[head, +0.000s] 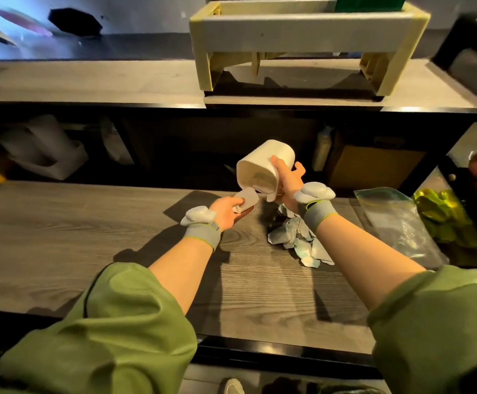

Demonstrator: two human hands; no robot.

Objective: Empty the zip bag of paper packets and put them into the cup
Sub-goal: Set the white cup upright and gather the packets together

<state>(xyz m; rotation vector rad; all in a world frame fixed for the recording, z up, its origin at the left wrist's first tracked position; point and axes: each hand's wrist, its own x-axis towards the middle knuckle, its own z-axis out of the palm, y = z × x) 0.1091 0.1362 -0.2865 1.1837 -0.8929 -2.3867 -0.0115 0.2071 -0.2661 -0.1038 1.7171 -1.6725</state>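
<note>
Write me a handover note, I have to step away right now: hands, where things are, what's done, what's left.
Right hand: holds the white cup lifted and tilted, mouth toward the left hand.
Left hand: holds a paper packet at the cup's mouth.
Zip bag: flat on the counter, right of the hands, looks empty.
Pile of packets: on the counter under the right wrist.
Done: bag emptied.
Left: insert this packet, then the pile.

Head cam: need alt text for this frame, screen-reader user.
The right hand tilts a white cup toward the left hand, which holds a paper packet at its rim. More packets lie piled on the wooden counter, with the zip bag flat to their right.
</note>
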